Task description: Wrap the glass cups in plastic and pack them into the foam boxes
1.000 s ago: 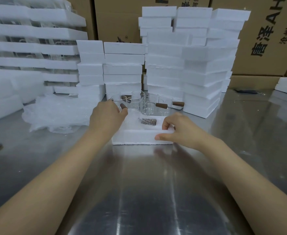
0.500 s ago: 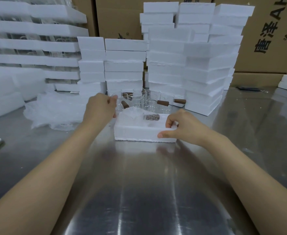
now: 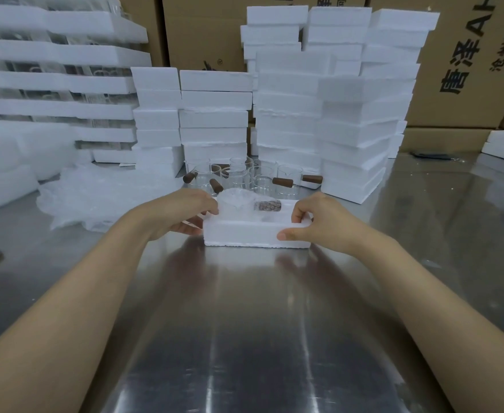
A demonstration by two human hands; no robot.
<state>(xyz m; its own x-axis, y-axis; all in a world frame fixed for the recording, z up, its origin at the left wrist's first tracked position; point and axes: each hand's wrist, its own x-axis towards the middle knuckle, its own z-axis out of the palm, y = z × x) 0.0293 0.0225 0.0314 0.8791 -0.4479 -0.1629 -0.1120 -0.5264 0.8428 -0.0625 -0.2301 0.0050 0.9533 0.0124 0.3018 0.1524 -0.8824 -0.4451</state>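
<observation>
A white foam box [image 3: 244, 234] lies open on the steel table in front of me. Inside it sits a glass cup wrapped in plastic [image 3: 239, 201], its brown handle [image 3: 267, 205] showing through the wrap. My left hand [image 3: 179, 214] grips the box's left end, thumb below and fingers over the top edge. My right hand [image 3: 319, 223] grips the right end, thumb on the front wall and fingers curled over the rim. Several bare glass cups with brown wooden handles [image 3: 244, 177] stand just behind the box.
Tall stacks of white foam boxes [image 3: 319, 108] rise behind the cups, with lower stacks [image 3: 191, 120] to the left. A heap of clear plastic wrap [image 3: 95, 195] lies at the left. Foam trays with glassware [image 3: 51, 81] and cardboard cartons [image 3: 468, 64] fill the back.
My left hand has come back from the cups behind the box and taken hold of the box's left end. The right hand has kept its grip on the right end.
</observation>
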